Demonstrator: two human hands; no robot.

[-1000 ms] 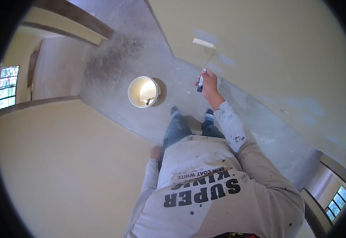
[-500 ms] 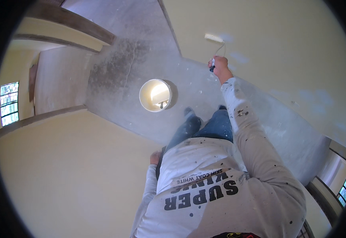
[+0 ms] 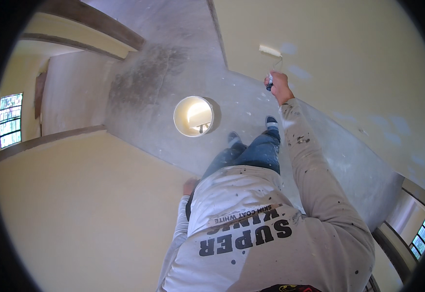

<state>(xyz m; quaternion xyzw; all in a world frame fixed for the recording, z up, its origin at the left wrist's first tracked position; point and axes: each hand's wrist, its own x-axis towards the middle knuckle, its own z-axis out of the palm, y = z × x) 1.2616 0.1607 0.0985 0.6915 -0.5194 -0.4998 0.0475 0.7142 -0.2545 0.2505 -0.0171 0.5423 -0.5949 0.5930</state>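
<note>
My right hand (image 3: 280,86) is closed around the dark handle of a paint roller (image 3: 270,50). The arm reaches forward and to the right. The roller's cream sleeve lies against the pale yellow wall (image 3: 349,63) on the right, or very close to it. Down by my left hip hangs my left hand (image 3: 190,186), near the left-hand wall (image 3: 90,204); its fingers are too small and partly hidden to read. A round white bucket (image 3: 178,122) stands on the floor ahead of me. Inside it shows something pale and bright, with a flat light piece and a small dark handle.
The grey concrete floor (image 3: 241,102) has pale splatters and a dark stained patch (image 3: 141,70). Brown door frames (image 3: 90,22) stand at the far left. Barred windows (image 3: 10,119) show at the far left and the lower right (image 3: 423,237). Walls rise close on both sides.
My right hand and the roller have shifted slightly right and down in view. My right foot now shows farther forward. The bucket stands in the same spot on the floor.
</note>
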